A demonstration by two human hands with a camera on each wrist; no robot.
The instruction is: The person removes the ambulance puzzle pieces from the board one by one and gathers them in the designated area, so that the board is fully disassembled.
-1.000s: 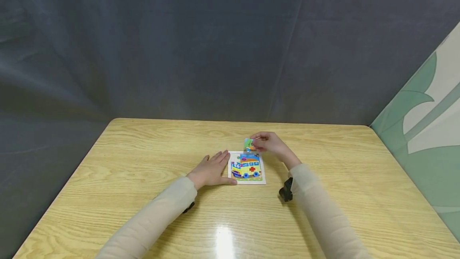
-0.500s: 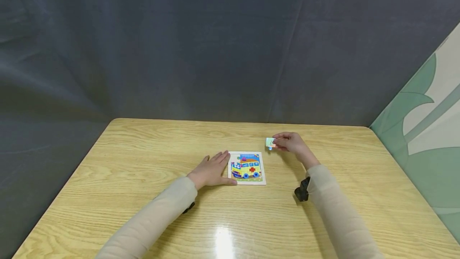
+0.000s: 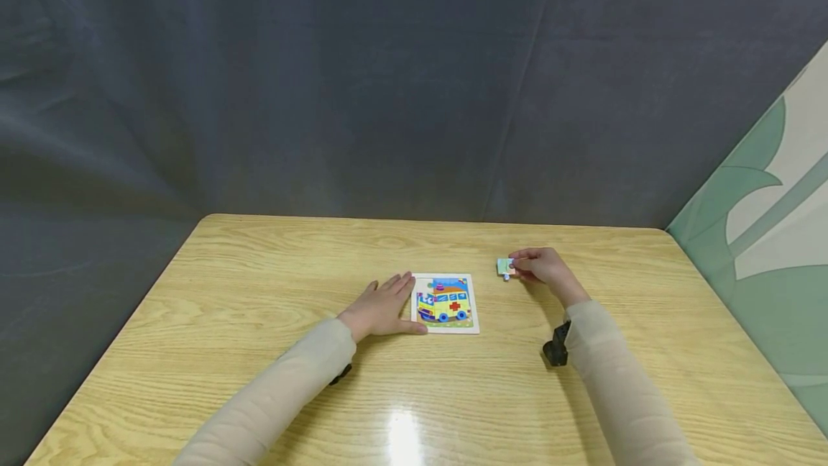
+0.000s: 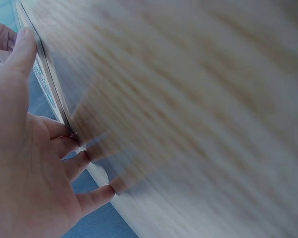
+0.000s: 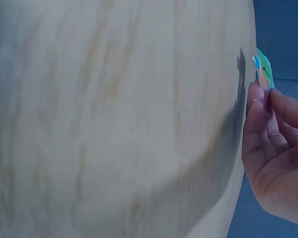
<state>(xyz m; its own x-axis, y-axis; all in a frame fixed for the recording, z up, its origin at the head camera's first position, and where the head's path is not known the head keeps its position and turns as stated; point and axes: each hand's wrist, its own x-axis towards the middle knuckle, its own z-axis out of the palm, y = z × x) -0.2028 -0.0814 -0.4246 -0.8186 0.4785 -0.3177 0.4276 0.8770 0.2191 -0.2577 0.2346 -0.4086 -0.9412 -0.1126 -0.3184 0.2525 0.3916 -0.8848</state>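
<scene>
A square jigsaw puzzle board with a white frame lies on the table, showing a yellow ambulance with a red cross. Its upper left corner is a bare pale gap. My left hand rests at the board's left side, fingers straight and thumb along the lower edge; the left wrist view shows its fingertips touching the tabletop. To the right of the board, my right hand pinches a green puzzle piece between thumb and fingers. The right wrist view shows this piece raised a little off the table, with blue and orange at one side.
The wooden table spans the view and ends at a dark curtain. A green and white patterned panel stands at the right. Black wrist cameras hang under the sleeves.
My right hand has carried the puzzle piece from above the board's top edge to the right, away from it, then slightly down. My left hand and the board have stayed in place.
</scene>
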